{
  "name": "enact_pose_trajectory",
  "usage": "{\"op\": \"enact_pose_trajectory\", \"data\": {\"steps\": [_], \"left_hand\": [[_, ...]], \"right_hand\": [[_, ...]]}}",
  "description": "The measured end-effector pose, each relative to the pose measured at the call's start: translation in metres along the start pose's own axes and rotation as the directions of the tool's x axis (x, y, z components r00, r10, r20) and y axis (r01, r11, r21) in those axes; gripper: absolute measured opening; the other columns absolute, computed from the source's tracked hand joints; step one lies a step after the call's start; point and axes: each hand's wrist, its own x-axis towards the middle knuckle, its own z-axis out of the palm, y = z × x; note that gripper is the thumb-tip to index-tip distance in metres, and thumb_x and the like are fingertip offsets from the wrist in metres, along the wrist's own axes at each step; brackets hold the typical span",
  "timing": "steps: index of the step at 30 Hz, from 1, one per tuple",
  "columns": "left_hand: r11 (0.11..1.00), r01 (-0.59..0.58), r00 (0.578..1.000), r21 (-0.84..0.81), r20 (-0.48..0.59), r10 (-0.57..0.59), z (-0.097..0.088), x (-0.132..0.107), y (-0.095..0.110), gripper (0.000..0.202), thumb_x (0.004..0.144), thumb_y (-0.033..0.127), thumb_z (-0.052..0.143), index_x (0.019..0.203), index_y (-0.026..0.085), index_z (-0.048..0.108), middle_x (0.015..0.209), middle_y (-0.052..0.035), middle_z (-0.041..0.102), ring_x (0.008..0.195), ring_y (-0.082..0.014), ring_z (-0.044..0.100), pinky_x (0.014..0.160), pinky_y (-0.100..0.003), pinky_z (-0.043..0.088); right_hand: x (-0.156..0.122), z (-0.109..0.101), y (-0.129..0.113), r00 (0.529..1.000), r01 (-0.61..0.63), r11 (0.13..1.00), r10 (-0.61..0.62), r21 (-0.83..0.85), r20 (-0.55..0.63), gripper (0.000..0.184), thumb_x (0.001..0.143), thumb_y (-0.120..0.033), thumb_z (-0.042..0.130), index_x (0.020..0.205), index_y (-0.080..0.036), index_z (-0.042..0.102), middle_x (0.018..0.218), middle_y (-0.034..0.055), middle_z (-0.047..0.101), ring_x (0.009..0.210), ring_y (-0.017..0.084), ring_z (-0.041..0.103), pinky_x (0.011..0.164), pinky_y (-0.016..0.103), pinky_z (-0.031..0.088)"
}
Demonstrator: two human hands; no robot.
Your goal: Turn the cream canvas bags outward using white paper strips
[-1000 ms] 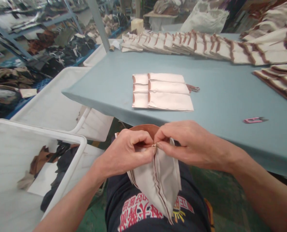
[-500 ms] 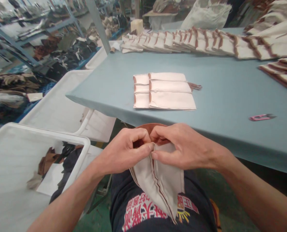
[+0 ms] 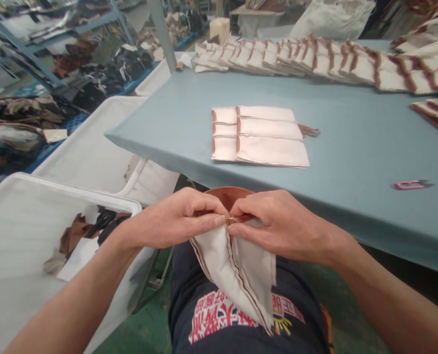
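Note:
Both hands are closed on a cream cloth piece [image 3: 219, 255] with dark-edged seams, which hangs down over my lap. My left hand [image 3: 185, 216] pinches its top edge between thumb and bent fingers. Right beside it, my right hand [image 3: 278, 223] pinches the other side of the same seam, the fingertips nearly touching. A thin pale strand or edge shows between the fingertips. Behind the hands, a curved brown part [image 3: 229, 196] appears joined to the cloth, partly hidden by the fingers.
On the blue-green table [image 3: 160, 115] lie stacked cream pouches [image 3: 270, 150] with brown cords, and pink thread snips [image 3: 411, 185] to the right. A long row of overlapping cream pieces [image 3: 256, 54] lines the back. White bins [image 3: 66, 194] stand at the left, one holding scraps.
The view has shifted slightly, so the table things sit further right. My hands still pinch the cloth at its seam; the left has moved slightly left, and a thin strand now shows between the fingertips.

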Motion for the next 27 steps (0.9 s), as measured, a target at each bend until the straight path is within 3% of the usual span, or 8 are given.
{"op": "enact_pose_trajectory", "data": {"steps": [8, 11, 16, 20, 24, 27], "left_hand": [[0.93, -0.028, 0.988, 0.367, -0.133, 0.082, 0.009, 0.0, 0.01, 0.013, 0.085, 0.006, 0.06, 0.079, 0.015, 0.069, 0.059, 0.0078, 0.054, 0.053, -0.0052, 0.048, 0.052, -0.018, 0.031], [0.881, -0.055, 0.98, 0.469, -0.146, 0.139, 0.014, -0.002, 0.011, 0.013, 0.085, 0.004, 0.06, 0.08, 0.014, 0.067, 0.061, 0.0071, 0.055, 0.053, -0.0059, 0.049, 0.052, -0.02, 0.031], [0.757, -0.141, 0.944, 0.638, -0.145, 0.298, 0.025, -0.006, 0.012, 0.022, 0.099, 0.01, 0.047, 0.089, 0.013, 0.067, 0.077, -0.0011, 0.069, 0.066, -0.0113, 0.063, 0.06, -0.021, 0.045], [0.59, -0.159, 0.911, 0.791, -0.114, 0.397, 0.033, -0.01, 0.004, 0.021, 0.101, 0.01, 0.045, 0.1, 0.016, 0.065, 0.078, -0.0005, 0.068, 0.065, -0.0129, 0.063, 0.056, -0.022, 0.046], [0.513, -0.216, 0.89, 0.83, -0.048, 0.453, 0.037, -0.012, -0.008, 0.027, 0.101, 0.009, 0.046, 0.124, 0.015, 0.06, 0.088, -0.0041, 0.071, 0.075, -0.0162, 0.068, 0.059, -0.024, 0.05], [0.449, -0.249, 0.873, 0.858, -0.002, 0.488, 0.036, -0.01, -0.008, 0.027, 0.101, 0.007, 0.043, 0.122, 0.013, 0.059, 0.085, -0.0049, 0.071, 0.07, -0.0171, 0.067, 0.055, -0.025, 0.049]], "right_hand": [[0.006, 0.002, -0.008, 1.0, -0.028, 0.992, 0.028, -0.121, -0.002, 0.025, 0.094, -0.022, 0.06, 0.07, -0.017, 0.058, 0.066, -0.0022, 0.059, 0.058, 0.01, 0.048, 0.057, 0.028, 0.022], [0.005, 0.001, -0.007, 1.0, -0.03, 0.995, 0.03, -0.096, -0.008, 0.019, 0.092, -0.018, 0.058, 0.073, -0.016, 0.062, 0.071, -0.0003, 0.064, 0.06, 0.011, 0.051, 0.058, 0.028, 0.024], [-0.002, -0.002, -0.002, 0.996, 0.039, 0.996, -0.031, 0.082, -0.087, 0.013, 0.084, -0.011, 0.059, 0.073, -0.016, 0.064, 0.068, -0.0022, 0.063, 0.061, 0.01, 0.051, 0.06, 0.025, 0.029], [-0.007, 0.0, 0.006, 0.985, 0.101, 0.959, -0.058, 0.265, -0.164, 0.012, 0.083, -0.011, 0.057, 0.077, -0.016, 0.067, 0.072, -0.0014, 0.068, 0.065, 0.012, 0.057, 0.063, 0.024, 0.036], [-0.011, 0.006, 0.01, 0.988, 0.093, 0.907, -0.033, 0.41, -0.151, 0.013, 0.082, -0.013, 0.054, 0.076, -0.015, 0.066, 0.072, 0.0002, 0.068, 0.064, 0.012, 0.057, 0.063, 0.025, 0.038], [-0.012, 0.011, 0.015, 0.996, 0.025, 0.821, 0.03, 0.57, -0.087, 0.011, 0.079, -0.019, 0.054, 0.074, -0.015, 0.063, 0.07, -0.0005, 0.063, 0.064, 0.012, 0.053, 0.06, 0.024, 0.039]]}}
